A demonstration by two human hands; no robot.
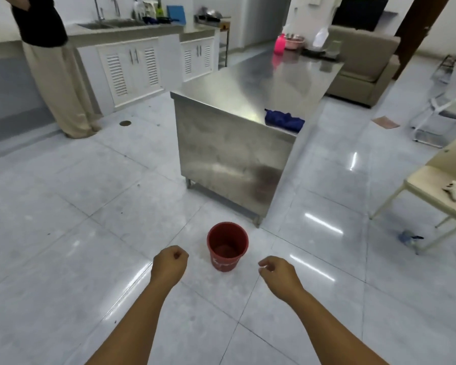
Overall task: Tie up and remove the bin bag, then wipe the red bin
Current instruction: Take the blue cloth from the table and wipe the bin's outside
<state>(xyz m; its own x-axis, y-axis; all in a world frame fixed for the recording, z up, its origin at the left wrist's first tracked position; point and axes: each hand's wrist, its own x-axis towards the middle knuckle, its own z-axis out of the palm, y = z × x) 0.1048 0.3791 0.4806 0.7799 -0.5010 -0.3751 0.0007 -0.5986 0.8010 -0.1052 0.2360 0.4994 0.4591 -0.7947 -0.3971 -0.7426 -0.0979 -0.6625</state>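
The red bin (227, 246) stands upright on the pale tiled floor, just in front of the steel island's near corner. No bag shows inside it; I see its bare red bottom. My left hand (170, 262) hovers to the left of the bin, fingers curled into a fist with nothing in it. My right hand (277, 272) hovers to the bin's right, fingers loosely curled, also holding nothing. Neither hand touches the bin. A crumpled blue cloth (283, 120) lies on the near right edge of the island top.
The stainless steel island (234, 156) rises right behind the bin. Another person (50, 75) stands at the far left by the sink counter (127, 29). A cream chair (432, 191) sits at the right, with a small blue object (408, 237) on the floor beneath it. A floor drain (125, 123) is at the left.
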